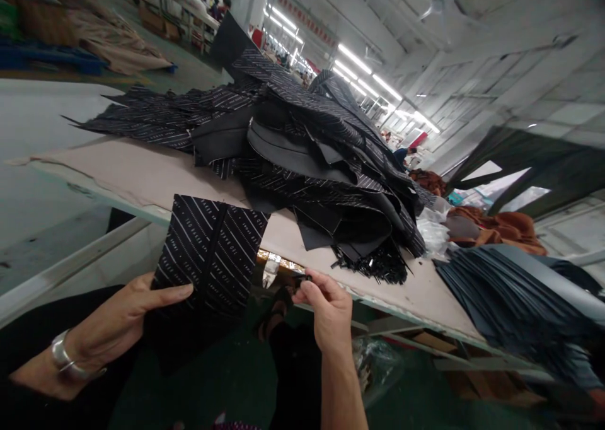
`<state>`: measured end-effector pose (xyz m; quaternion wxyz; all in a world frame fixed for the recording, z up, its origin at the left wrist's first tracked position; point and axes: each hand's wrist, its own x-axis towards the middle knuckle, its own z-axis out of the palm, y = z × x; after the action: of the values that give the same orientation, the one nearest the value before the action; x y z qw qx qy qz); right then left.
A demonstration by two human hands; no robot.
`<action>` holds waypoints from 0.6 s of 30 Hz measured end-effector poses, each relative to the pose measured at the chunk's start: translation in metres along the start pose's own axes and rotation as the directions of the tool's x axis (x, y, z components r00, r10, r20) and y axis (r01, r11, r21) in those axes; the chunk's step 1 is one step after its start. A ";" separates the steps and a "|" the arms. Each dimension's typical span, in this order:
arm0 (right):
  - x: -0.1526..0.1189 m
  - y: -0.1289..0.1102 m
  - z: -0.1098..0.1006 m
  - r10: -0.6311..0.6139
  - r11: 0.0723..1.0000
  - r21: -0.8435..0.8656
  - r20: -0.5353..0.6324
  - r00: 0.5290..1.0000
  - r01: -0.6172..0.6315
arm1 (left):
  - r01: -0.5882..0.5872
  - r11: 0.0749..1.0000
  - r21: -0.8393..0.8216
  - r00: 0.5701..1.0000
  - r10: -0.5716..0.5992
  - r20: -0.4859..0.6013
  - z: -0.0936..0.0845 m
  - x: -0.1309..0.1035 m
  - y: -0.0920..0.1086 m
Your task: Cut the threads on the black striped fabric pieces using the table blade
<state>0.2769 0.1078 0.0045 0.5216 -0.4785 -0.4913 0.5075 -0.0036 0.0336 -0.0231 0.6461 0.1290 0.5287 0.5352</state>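
My left hand (130,313), with a silver bracelet at the wrist, grips a black fabric panel (215,247) by its left edge, thumb on top. White diagonal stripes and lettering cover the panel, and a plain dark band, perhaps a zipper, runs down its middle. To the right of the panel, my right hand (326,301) pinches a small black piece (304,278) between thumb and fingertips; its exact kind is too small to make out. A large heap of similar black striped panels (293,121) lies on the table beyond both hands.
The table (127,165) has a pale covering and a front edge just beyond my hands. Small black pieces (373,267) are piled beside the heap. Dark blue-grey strips (510,297) and brown material (501,225) lie at the right. A clear plastic bag (378,360) is below.
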 end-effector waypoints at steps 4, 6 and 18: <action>-0.015 0.004 -0.001 -0.283 0.910 -0.294 0.074 0.956 0.292 | 0.014 0.999 -0.044 0.997 -0.011 0.072 0.000 -0.003 0.002; -0.019 0.006 0.000 -0.321 0.878 -0.339 0.106 0.941 0.338 | 0.014 0.999 -0.046 0.998 -0.011 0.065 -0.001 -0.003 0.002; -0.021 0.038 0.030 -0.421 0.802 -0.345 0.253 0.871 0.488 | 0.004 0.998 -0.061 0.998 0.000 0.064 -0.007 -0.001 0.001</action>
<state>0.2449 0.0877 -0.0323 0.4775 -0.3989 -0.7256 0.2940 -0.0091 0.0301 -0.0245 0.6669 0.1255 0.4912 0.5460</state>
